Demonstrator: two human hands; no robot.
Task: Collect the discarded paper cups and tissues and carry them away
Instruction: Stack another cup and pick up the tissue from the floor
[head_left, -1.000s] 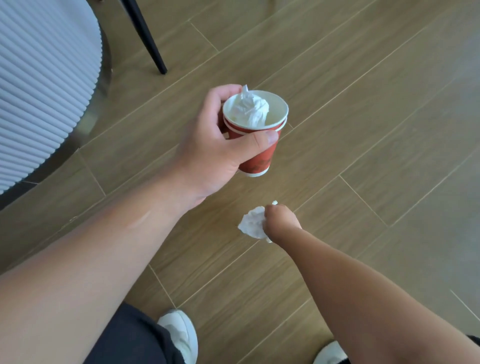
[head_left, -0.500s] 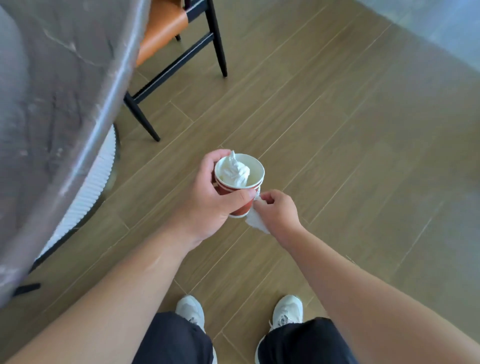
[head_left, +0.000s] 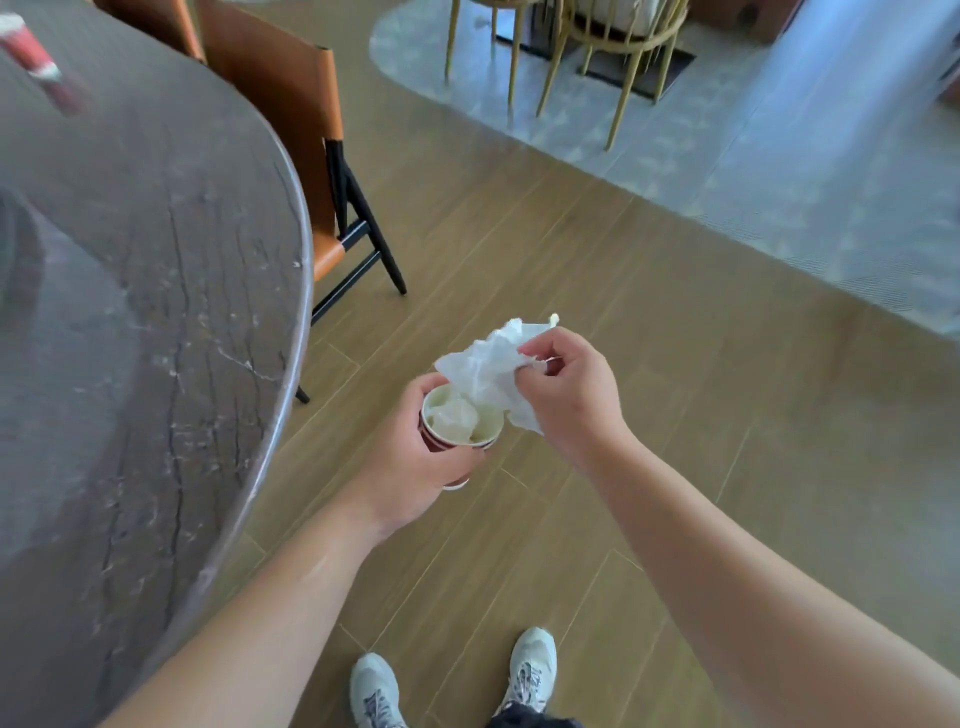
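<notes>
My left hand (head_left: 410, 467) grips a red paper cup (head_left: 451, 441) with a white rim, held upright over the wooden floor. A crumpled tissue (head_left: 454, 415) sits inside the cup. My right hand (head_left: 571, 395) pinches a second, larger white tissue (head_left: 493, 369) just above the cup's rim, its lower edge hanging at the cup's right side. Another red paper cup (head_left: 36, 62) stands blurred at the far left on the round table.
A dark round stone-topped table (head_left: 156, 312) fills the left side. An orange chair (head_left: 291, 130) with black legs is tucked under it. Gold-legged chairs (head_left: 587, 57) stand on a pale rug (head_left: 753, 171) at the back. My two shoes (head_left: 452, 680) show at the bottom.
I stood up from the floor, lifting the tissue picked from the planks. My right hand brought it up from beside the cup to just over its rim. The table top came into view.
</notes>
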